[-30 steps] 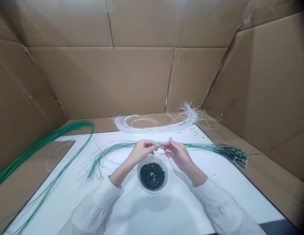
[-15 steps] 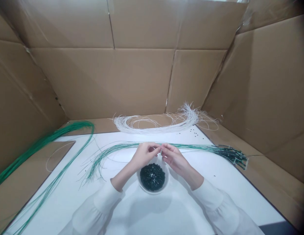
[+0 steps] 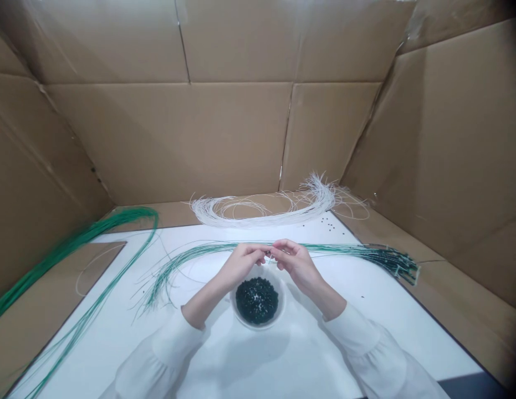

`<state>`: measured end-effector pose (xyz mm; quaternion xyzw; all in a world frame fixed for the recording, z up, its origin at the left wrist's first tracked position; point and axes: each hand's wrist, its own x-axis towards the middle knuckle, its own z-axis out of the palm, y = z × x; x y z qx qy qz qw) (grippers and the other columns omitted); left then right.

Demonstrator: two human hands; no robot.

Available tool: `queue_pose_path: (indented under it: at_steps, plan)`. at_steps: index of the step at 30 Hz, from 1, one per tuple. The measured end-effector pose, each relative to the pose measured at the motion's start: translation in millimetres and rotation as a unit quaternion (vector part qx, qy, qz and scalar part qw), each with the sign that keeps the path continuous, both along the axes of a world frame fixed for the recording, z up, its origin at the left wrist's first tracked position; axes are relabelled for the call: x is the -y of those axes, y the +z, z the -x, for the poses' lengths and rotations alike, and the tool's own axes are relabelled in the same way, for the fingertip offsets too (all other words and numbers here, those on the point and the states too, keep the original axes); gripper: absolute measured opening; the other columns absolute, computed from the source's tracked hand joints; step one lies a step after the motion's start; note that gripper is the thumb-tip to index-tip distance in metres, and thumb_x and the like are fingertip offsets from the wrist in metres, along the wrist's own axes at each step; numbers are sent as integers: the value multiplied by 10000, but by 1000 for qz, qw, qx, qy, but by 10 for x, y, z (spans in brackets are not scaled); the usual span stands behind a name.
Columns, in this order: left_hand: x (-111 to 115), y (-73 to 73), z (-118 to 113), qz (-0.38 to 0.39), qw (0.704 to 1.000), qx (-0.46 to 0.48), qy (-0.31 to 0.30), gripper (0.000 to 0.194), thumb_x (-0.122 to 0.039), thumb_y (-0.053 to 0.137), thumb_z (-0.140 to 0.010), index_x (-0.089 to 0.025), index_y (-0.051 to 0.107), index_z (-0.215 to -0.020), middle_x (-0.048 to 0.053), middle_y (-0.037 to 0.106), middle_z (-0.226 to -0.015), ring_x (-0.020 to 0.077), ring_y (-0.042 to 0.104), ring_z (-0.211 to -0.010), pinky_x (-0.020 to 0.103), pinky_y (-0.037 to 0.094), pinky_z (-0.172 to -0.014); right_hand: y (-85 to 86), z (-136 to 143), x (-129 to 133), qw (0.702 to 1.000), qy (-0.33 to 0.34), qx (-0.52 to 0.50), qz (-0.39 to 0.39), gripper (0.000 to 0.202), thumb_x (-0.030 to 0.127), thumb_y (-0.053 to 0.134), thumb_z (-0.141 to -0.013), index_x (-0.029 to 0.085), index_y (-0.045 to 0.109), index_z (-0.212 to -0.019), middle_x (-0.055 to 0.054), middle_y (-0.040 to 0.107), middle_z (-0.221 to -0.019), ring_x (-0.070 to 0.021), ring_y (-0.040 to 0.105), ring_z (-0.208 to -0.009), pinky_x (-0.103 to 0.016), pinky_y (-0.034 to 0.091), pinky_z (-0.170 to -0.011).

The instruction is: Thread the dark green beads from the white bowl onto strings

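My left hand and my right hand meet over the far rim of a white bowl, fingertips nearly touching. Both are closed in a pinch. Between the fingertips shows the short pale-green end of a thin cord; whatever else the left fingers grip is too small to make out. Dark green beads fill the bowl. Just behind the hands, a bundle of green cords stretches across the white table, with dark beads strung near its right end.
White cords lie coiled at the back. More green cords hang along the left side, some trailing over the table. Loose dark beads are scattered at the back right. Cardboard walls enclose the back and sides.
My fingers have shifted slightly at the pinch, the left index finger now stretched toward the right fingertips. The cord end between them has tilted. The view has moved a little.
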<state>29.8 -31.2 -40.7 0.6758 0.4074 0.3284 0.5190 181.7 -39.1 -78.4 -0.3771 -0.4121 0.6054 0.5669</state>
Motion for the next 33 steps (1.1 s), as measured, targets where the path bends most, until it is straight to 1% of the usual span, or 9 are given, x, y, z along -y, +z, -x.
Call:
queue_pose_path:
  at_steps: [6, 10, 13, 17, 23, 27, 30, 32, 33]
  plan:
    - [-34, -97, -6, 42, 998, 38, 21, 453, -190, 521, -721, -51, 527, -1153, 59, 620, -758, 123, 521, -698, 247, 415, -713, 3, 6, -8, 1000, 8, 20, 11, 245, 317, 752, -560, 146, 611, -665, 14, 551, -653, -57, 422, -489, -199, 289, -450]
    - [-56, -160, -5, 15, 999, 38, 24, 397, -199, 521, -741, -66, 527, -1115, 62, 621, -739, 127, 538, -703, 253, 425, -716, 2, -6, -17, 995, -25, 99, -18, 227, 341, 718, -597, 137, 669, -683, 15, 532, -536, -56, 356, -430, -226, 274, -462]
    - [-61, -182, -3, -1, 999, 27, 22, 345, -202, 511, -753, -82, 550, -1074, 71, 637, -760, 132, 553, -709, 256, 429, -710, 4, -18, -18, 987, -51, 142, -55, 199, 335, 708, -605, 144, 679, -655, 5, 545, -551, -66, 360, -433, -238, 278, -465]
    - [-58, -224, -14, -3, 1000, 26, 15, 317, -212, 496, -765, -95, 564, -1051, 94, 655, -834, 155, 587, -745, 281, 447, -721, 19, -19, -6, 979, -73, 166, -96, 166, 317, 690, -623, 154, 670, -599, -6, 552, -601, -75, 384, -457, -242, 302, -475]
    - [-80, -294, -34, 0, 999, 51, 12, 305, -217, 503, -761, -82, 577, -1024, 122, 654, -905, 193, 604, -828, 312, 467, -757, 64, 19, 17, 979, -79, 161, -98, 164, 309, 686, -618, 153, 652, -579, -15, 547, -585, -108, 440, -522, -242, 350, -493]
    - [-68, -217, -29, -1, 999, 42, -8, 353, -267, 507, -767, -85, 568, -1063, 130, 650, -960, 211, 603, -886, 331, 454, -814, 73, 14, 17, 977, -101, 156, -108, 173, 308, 682, -626, 150, 634, -573, -16, 557, -610, -107, 444, -528, -246, 362, -510]
    - [-58, -66, 56, -15, 1000, -14, -8, 393, -331, 490, -779, -137, 557, -1114, 102, 563, -1175, 217, 496, -1102, 329, 352, -960, 73, -27, -3, 978, -117, 144, -100, 181, 318, 686, -629, 146, 631, -610, -4, 554, -620, -89, 422, -502, -245, 362, -518]
    - [-72, 32, 164, 34, 996, -77, -1, 431, -339, 460, -784, -190, 510, -1185, 59, 472, -1288, 219, 413, -1189, 334, 295, -1001, 73, -60, -28, 981, -122, 127, -79, 211, 343, 696, -618, 144, 631, -645, 4, 546, -602, -86, 423, -494, -244, 372, -521]
    - [-87, 68, 225, 66, 992, -108, -12, 460, -328, 456, -777, -215, 474, -1222, 47, 477, -1284, 218, 416, -1186, 337, 295, -997, 74, -74, -41, 983, -122, 115, -68, 232, 357, 703, -607, 143, 630, -658, 3, 547, -601, -91, 438, -505, -244, 383, -523]
